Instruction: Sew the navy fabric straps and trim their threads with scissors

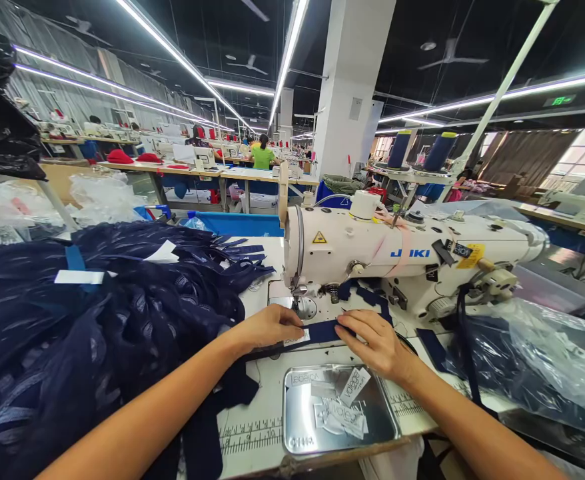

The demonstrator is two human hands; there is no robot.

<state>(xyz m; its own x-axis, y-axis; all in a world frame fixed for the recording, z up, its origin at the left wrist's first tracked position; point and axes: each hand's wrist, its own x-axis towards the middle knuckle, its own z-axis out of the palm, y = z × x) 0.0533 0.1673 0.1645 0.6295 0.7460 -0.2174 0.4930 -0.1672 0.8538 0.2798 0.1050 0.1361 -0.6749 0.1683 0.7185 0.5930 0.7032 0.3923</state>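
My left hand (275, 327) has its fingers closed on a small white label (298, 337), which lies on a navy fabric strip (321, 331) just in front of the needle of a white sewing machine (342, 247). Fingers of my right hand (372, 337) press together on the strip's right part. A metal tray (295, 427) holding several printed white labels (355, 387) sits on the machine table below my hands.
Navy garments (122, 320) are heaped on the left, a white slip on top. Plastic-wrapped navy fabric (527, 353) lies at the right. Thread cones (400, 150) stand behind the machine. Farther back, a person in green (262, 157) sits among other tables.
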